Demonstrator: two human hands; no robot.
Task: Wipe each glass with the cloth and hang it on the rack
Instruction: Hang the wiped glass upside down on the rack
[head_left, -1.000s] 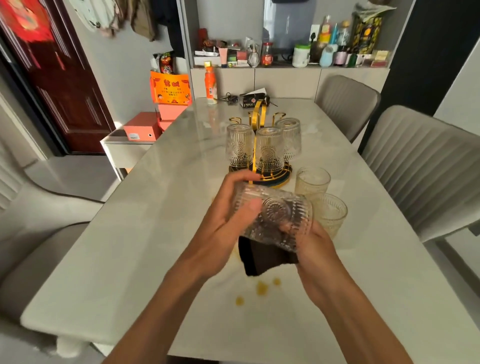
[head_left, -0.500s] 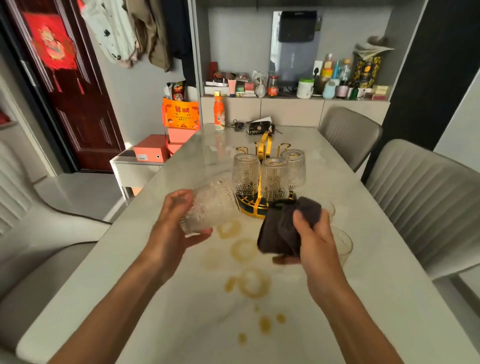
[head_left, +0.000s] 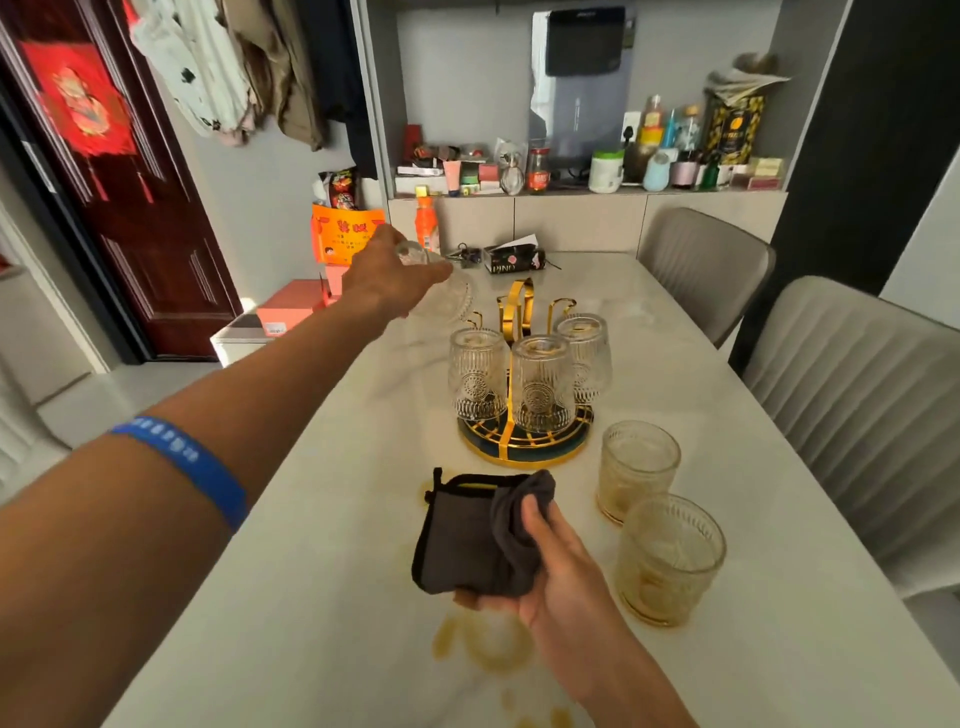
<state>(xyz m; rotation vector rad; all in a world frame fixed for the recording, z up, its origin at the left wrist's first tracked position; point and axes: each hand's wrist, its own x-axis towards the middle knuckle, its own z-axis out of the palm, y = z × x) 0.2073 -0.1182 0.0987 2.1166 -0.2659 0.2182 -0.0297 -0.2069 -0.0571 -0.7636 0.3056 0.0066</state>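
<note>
A wiped glass is carried toward the far side of the rack.

The glass (head_left: 441, 296) is held in the grip of the left hand (head_left: 387, 280), fingers curled round its base, mouth tilted down, just beyond and left of the rack (head_left: 524, 447) where three glasses already hang. The cloth (head_left: 478, 535) is pinched by the right hand (head_left: 550, 577) above the tabletop (head_left: 311, 571). The glass is best turned fully upside down and lowered straight over a free gold hook, clear of its neighbours.
</note>
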